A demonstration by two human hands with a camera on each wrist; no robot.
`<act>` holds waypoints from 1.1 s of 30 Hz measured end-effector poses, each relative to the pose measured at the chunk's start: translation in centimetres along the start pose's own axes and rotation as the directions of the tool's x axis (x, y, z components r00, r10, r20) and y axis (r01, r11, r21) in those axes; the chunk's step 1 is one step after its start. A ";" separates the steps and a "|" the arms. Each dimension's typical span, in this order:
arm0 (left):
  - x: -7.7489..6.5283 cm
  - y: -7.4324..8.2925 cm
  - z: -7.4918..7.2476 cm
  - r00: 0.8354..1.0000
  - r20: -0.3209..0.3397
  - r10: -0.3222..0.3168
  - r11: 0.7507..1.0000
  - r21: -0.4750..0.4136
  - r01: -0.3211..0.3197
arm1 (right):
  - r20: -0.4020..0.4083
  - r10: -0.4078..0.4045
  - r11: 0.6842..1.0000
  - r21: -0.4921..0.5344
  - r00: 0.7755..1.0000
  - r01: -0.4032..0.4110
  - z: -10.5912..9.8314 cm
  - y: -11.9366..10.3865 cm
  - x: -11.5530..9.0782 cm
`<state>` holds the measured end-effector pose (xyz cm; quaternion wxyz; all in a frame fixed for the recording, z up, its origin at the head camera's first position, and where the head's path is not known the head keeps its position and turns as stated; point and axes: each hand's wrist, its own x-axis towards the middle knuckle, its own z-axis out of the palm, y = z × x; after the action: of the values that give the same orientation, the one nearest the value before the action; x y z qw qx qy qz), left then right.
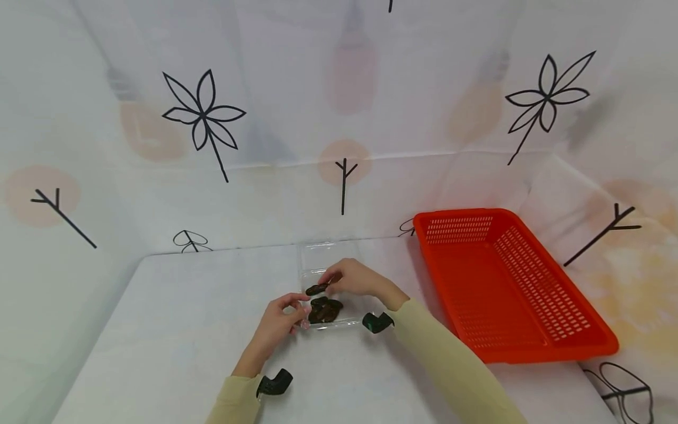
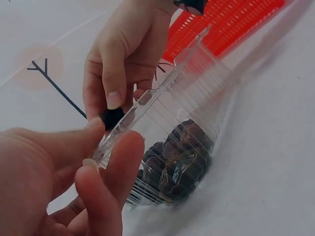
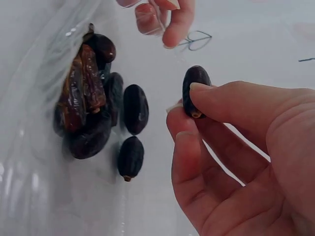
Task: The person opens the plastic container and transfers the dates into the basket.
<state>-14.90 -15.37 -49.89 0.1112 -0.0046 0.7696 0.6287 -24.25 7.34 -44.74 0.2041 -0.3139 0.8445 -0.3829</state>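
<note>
Between the thumb and fingers of my right hand (image 1: 354, 278) is a dark brown date (image 3: 197, 91), held over the clear plastic box (image 1: 352, 321). My left hand (image 1: 278, 318) pinches the rim of this box at its left side, thumb on one face and fingers on the other in the left wrist view. Inside, a pile of glossy dates (image 2: 179, 160) lies against one wall, some reddish brown and wrinkled, others nearly black. Two smooth dark dates (image 3: 136, 109) lie just beside the pile in the right wrist view.
The box's clear lid (image 1: 328, 256) lies folded back toward the wall. To the right, a red plastic basket (image 1: 516, 353) with slotted sides stands on the white-covered table (image 1: 175, 330). A white cloth with plant drawings (image 1: 286, 118) hangs behind.
</note>
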 end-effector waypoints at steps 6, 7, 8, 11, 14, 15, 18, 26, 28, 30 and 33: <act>-0.2 0.1 0.0 1.000 0.029 0.010 1.000 -0.010 -0.010 | -0.049 -0.016 1.000 -0.009 0.999 0.015 -1.0 -0.2 -1.0; -0.2 0.1 0.0 0.999 0.031 0.011 1.000 -0.012 -0.010 | -0.058 -0.018 1.000 -0.001 0.998 0.018 -1.1 -0.2 -1.2; -0.2 0.1 0.1 0.999 0.031 0.010 1.000 -0.015 -0.010 | -0.066 -0.020 1.000 0.003 0.998 0.020 -1.3 -0.3 -1.3; -0.1 0.1 0.2 1.000 0.028 0.007 1.000 -0.020 -0.006 | -0.087 -0.030 0.999 0.022 0.996 0.032 -1.8 -0.5 -1.9; -0.2 0.2 0.3 1.000 0.015 0.000 0.999 -0.032 0.001 | -0.106 -0.033 0.999 0.031 0.994 0.036 -2.1 -0.6 -2.3; -0.3 0.3 0.3 1.000 0.010 -0.003 0.999 -0.035 0.003 | -0.111 -0.032 0.999 0.035 0.993 0.036 -2.2 -0.6 -2.4; -0.3 0.2 0.2 1.000 -0.004 -0.009 0.999 -0.044 0.009 | -0.137 -0.027 0.999 0.025 0.990 0.030 -2.7 -0.9 -2.9; -0.3 0.0 0.4 1.000 -0.008 -0.007 0.997 -0.078 0.006 | -0.261 0.008 0.997 -0.069 0.965 -0.027 -5.3 -1.8 -5.5; -0.3 0.0 0.5 1.000 -0.006 -0.005 0.997 -0.078 0.005 | -0.287 0.025 0.995 -0.086 0.958 -0.051 -6.3 -1.9 -6.4; -0.3 0.0 0.5 1.000 -0.003 -0.002 0.997 -0.075 0.002 | -0.307 0.039 0.994 -0.088 0.951 -0.069 -7.3 -1.8 -7.4; -0.3 0.0 0.6 1.000 0.003 -0.005 0.997 -0.077 0.005 | -0.333 0.063 0.993 -0.076 0.941 -0.093 -8.7 -1.2 -8.9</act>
<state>-14.51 -14.85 -49.98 0.1137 -0.0099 0.7446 0.6577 -22.50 17.42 -37.47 0.0606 -0.2208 0.8949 -0.3830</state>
